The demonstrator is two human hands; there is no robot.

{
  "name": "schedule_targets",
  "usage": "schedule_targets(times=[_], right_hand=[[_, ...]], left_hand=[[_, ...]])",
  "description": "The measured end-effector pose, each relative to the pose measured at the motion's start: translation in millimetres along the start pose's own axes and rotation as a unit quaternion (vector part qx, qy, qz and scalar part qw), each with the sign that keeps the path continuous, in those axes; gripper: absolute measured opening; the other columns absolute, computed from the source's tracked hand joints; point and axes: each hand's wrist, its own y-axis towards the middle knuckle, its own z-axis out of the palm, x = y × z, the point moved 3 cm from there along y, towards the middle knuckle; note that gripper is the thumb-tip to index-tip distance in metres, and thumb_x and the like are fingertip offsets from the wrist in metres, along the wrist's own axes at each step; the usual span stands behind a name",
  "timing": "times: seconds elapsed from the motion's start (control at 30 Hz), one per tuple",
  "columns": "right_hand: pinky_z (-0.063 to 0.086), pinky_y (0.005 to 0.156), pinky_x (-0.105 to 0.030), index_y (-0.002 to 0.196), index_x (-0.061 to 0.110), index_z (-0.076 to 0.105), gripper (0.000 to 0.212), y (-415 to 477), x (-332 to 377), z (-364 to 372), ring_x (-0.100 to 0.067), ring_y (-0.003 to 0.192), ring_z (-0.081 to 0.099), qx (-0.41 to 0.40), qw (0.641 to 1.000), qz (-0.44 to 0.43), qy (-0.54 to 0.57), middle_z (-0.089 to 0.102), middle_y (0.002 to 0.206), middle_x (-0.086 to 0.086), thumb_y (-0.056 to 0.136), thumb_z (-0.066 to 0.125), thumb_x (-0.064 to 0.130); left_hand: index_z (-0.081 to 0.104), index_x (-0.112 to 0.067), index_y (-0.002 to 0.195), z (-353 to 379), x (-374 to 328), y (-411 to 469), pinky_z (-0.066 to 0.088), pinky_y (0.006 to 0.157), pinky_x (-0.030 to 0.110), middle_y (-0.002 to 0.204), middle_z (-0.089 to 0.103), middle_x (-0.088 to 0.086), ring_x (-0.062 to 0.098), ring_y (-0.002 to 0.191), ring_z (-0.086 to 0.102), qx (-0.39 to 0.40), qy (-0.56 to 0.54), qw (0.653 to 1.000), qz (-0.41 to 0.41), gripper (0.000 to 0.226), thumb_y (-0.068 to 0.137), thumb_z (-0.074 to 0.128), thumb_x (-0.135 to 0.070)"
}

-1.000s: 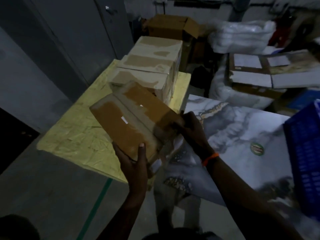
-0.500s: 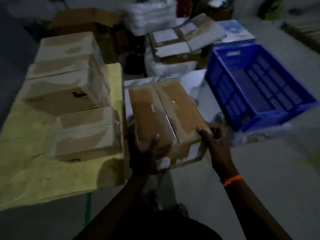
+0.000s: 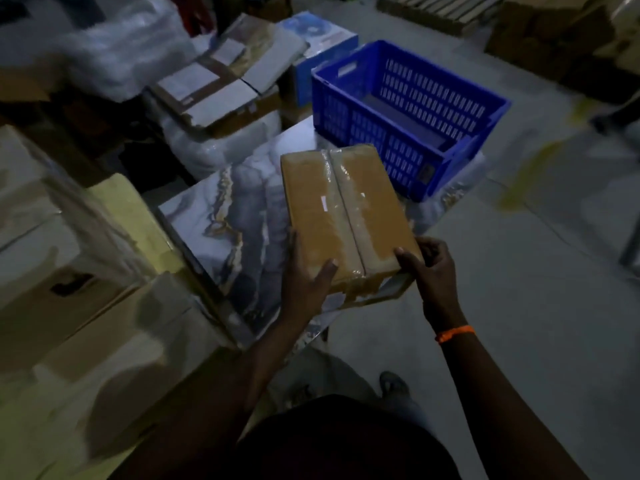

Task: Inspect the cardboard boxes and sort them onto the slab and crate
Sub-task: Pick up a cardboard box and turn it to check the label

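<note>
A: While we hold it over the slab, where exactly is the cardboard box (image 3: pixel 344 216)?

B: We have it above the marble-patterned slab (image 3: pixel 221 216), long axis running away from us, near end past the slab's front edge. We cannot tell if it touches the slab. It's a flat rectangular brown carton, glossy clear tape down the middle seam and wrinkled over the near end.

A: Hands?

B: Our left hand (image 3: pixel 306 275) grips the near left corner, thumb lying on the top face, fingers wrapped under. Our right hand (image 3: pixel 427 263) pinches the near right corner, thumb on top, fingers curled round the edge. An orange band (image 3: pixel 454 333) sits on the right wrist.

A: The slab surface?

B: Smooth, shiny, grey-white with gold veins, flat rectangle.

A: And the crate?

B: The blue crate (image 3: pixel 408 116) is plastic with slotted lattice walls, and stands at the slab's far right corner, just beyond the box. We cannot tell if anything lies in it.

A: Left side?

B: Blurred taped boxes (image 3: pixel 69 258) sit stacked on a yellow sheet (image 3: pixel 128 209). The floor (image 3: pixel 519 306) is bare grey concrete.
</note>
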Motion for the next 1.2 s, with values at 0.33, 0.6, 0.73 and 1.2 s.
schedule_targets(times=[0.33,0.6,0.73,1.2], right_hand=[[0.059,0.095,-0.051,0.135,0.02,0.058,0.056,-19.5,5.5,18.9,-0.016,0.12,0.064,-0.056,0.993,-0.019,-0.104,0.066,0.131,0.002,0.088,0.082,0.04],[0.063,0.082,-0.037,0.14,0.026,0.055,0.06,-24.7,-2.1,27.4,-0.017,0.118,0.062,-0.038,0.993,-0.001,-0.114,0.062,0.132,-0.001,0.089,0.079,0.045],[0.059,0.07,-0.022,0.141,0.025,0.056,0.06,-13.3,-2.2,24.6,-0.014,0.113,0.063,-0.025,0.992,0.014,-0.12,0.062,0.13,-0.002,0.089,0.078,0.045],[0.059,0.088,-0.036,0.14,0.019,0.056,0.067,62.7,21.4,36.0,-0.017,0.109,0.067,0.078,0.986,0.108,-0.103,0.066,0.13,-0.001,0.085,0.081,0.047]], left_hand=[[0.016,-0.022,0.161,-26.7,10.1,33.6,0.027,0.11,0.022,0.167,0.019,-0.003,0.008,0.147,0.025,0.134,0.051,0.987,0.077,0.092,0.09,0.07,-0.046],[0.036,-0.024,0.154,-53.0,27.9,38.6,0.051,0.08,0.006,0.132,0.061,-0.006,0.008,0.112,0.062,0.134,-0.015,0.99,0.048,0.076,0.09,0.076,-0.031],[0.039,-0.026,0.153,-57.0,31.2,40.6,0.053,0.079,0.01,0.133,0.061,-0.01,-0.005,0.111,0.061,0.146,-0.027,0.988,0.038,0.072,0.091,0.074,-0.031],[0.057,-0.041,0.133,-52.0,11.0,97.7,0.06,0.089,0.043,0.12,0.071,-0.014,0.009,0.105,0.07,0.108,-0.001,0.994,-0.001,0.055,0.085,0.061,-0.068]])
